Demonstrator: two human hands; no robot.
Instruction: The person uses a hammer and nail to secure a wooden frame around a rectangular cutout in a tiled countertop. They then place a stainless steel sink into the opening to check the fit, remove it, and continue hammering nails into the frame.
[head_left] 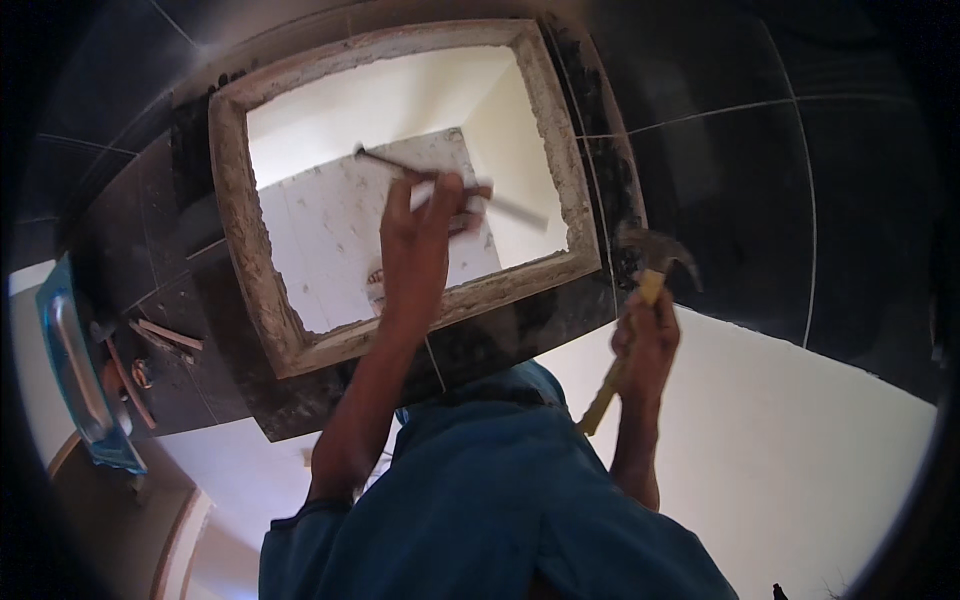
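Note:
My left hand [422, 225] is closed round a long, thin chisel [395, 163], raised over a rectangular cutout. The chisel's pale right end is smeared by motion. The cutout's rough, chipped rim [240, 190] is set in a dark countertop [710, 200]. My right hand [647, 345] grips a claw hammer [652, 285] by its yellow handle, its metal head pointing up beside the cutout's right edge. Chisel and hammer are apart. My left forearm crosses the near rim and hides part of it.
On the left of the dark counter lie a hand tool with a blue rim and pale handle [80, 370], a hammer with a reddish handle [125, 375] and several thin sticks [168, 338]. A pale, spotted surface [335, 235] shows below through the cutout.

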